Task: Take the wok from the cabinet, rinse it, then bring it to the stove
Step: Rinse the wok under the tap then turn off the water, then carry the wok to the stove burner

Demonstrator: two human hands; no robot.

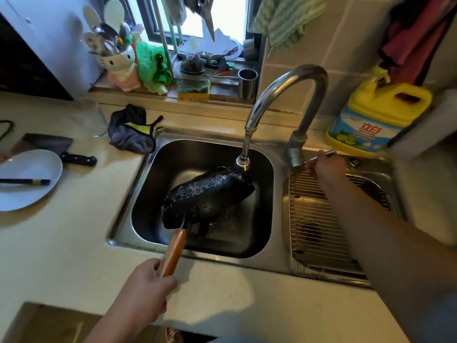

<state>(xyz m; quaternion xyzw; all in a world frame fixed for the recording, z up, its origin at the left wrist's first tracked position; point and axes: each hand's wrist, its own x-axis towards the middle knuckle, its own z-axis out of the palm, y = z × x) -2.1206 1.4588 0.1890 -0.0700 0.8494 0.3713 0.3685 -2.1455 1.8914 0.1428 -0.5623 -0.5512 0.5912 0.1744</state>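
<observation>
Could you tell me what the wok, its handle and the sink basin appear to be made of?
The wok looks like dark, matte metal, perhaps carbon steel or cast iron; water beads on its black surface. Its handle, gripped by the left hand, looks like smooth orange-brown wood, possibly varnished. The sink basin appears to be brushed stainless steel, with a soft grey sheen.

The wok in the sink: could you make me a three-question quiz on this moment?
1. True or false: the wok lies flat on the counter.
2. Which hand holds the wok's wooden handle: A left, B right?
3. Fill in: the right hand is at the faucet's ____.

Key: 1 false, it is tilted in the left sink basin under the spout; 2 A, the left hand; 3 lever.
</observation>
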